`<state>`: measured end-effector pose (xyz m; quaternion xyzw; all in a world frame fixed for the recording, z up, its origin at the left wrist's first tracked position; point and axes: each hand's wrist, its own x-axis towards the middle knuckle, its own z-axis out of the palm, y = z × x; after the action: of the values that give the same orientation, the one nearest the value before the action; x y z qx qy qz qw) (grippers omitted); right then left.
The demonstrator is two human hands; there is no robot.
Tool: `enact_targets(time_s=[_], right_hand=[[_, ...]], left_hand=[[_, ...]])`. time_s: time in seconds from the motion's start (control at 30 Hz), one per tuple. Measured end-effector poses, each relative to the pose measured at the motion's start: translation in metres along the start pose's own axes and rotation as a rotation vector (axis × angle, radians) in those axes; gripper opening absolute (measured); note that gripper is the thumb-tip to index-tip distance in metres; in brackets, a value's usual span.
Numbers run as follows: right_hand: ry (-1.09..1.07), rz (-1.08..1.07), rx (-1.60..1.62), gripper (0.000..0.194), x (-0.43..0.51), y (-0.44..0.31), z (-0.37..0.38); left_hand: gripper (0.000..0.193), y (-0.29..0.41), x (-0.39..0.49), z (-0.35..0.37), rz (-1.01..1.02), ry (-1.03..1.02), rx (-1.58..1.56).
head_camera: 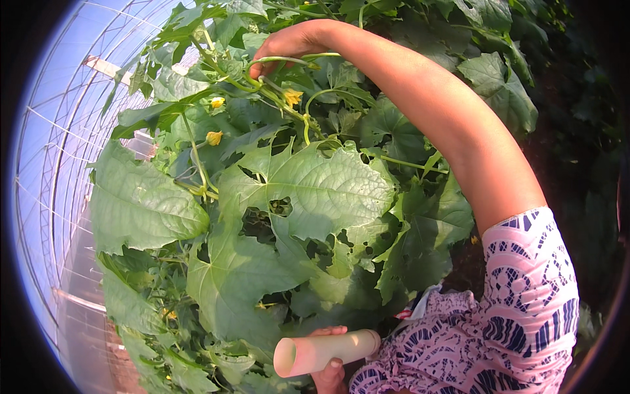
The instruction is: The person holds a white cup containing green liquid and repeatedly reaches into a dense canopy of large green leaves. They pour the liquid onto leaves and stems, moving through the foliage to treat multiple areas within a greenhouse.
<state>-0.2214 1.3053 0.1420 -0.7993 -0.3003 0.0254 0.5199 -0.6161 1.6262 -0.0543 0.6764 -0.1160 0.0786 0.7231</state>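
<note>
My left hand (pixel 329 377) comes in from the bottom and is closed around a pale, hollow tube (pixel 327 352). The tube lies roughly level, its open end facing left, with my thumb in front and my fingers behind. My right arm arches over the foliage from the right. At the top of a gourd vine, my right hand (pixel 283 47) bends down with its fingers closed at a curling green stem (pixel 275 93); the fingertips are partly hidden. Just below it hangs a yellow flower (pixel 293 97). A large lobed leaf (pixel 315 187) with ragged holes spreads between my hands.
Smaller yellow blossoms (pixel 214 138) stand left of the stem. Dense leaves (pixel 413 231) surround both hands. On the left curves a greenhouse frame (pixel 54 143) with blue sheeting and pale crossbars. My patterned pink sleeve (pixel 531 276) is at the lower right, beside shaded plants.
</note>
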Motion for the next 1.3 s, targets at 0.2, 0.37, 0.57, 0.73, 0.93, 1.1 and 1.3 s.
enact_targets(time_s=[0.2,0.37,0.57,0.73,0.93,1.1,1.3], right_hand=[[0.026,0.046,-0.053,0.030,0.000,0.000,-0.009],[0.003,0.017,-0.044,0.027,0.002,0.005,-0.012],[0.020,0.015,-0.045,0.031,-0.007,0.006,-0.006],[0.003,0.008,-0.041,0.031,-0.001,0.005,-0.005],[-0.029,-0.054,-0.028,0.022,0.003,0.007,-0.005],[-0.058,-0.074,-0.087,0.020,-0.001,0.005,-0.003],[-0.028,-0.092,-0.144,0.018,0.009,0.010,-0.003]], left_hand=[[0.063,-0.001,-0.003,0.001,-0.076,0.055,-0.013],[0.064,0.000,-0.004,0.006,-0.096,0.021,-0.015],[0.063,0.002,-0.002,0.014,-0.089,0.023,-0.058],[0.063,0.001,-0.004,0.010,-0.085,0.014,-0.064],[0.063,0.002,-0.006,0.013,-0.090,0.035,-0.048],[0.061,-0.003,-0.004,0.009,-0.066,0.027,-0.038],[0.063,-0.007,-0.006,-0.001,-0.057,0.015,-0.003]])
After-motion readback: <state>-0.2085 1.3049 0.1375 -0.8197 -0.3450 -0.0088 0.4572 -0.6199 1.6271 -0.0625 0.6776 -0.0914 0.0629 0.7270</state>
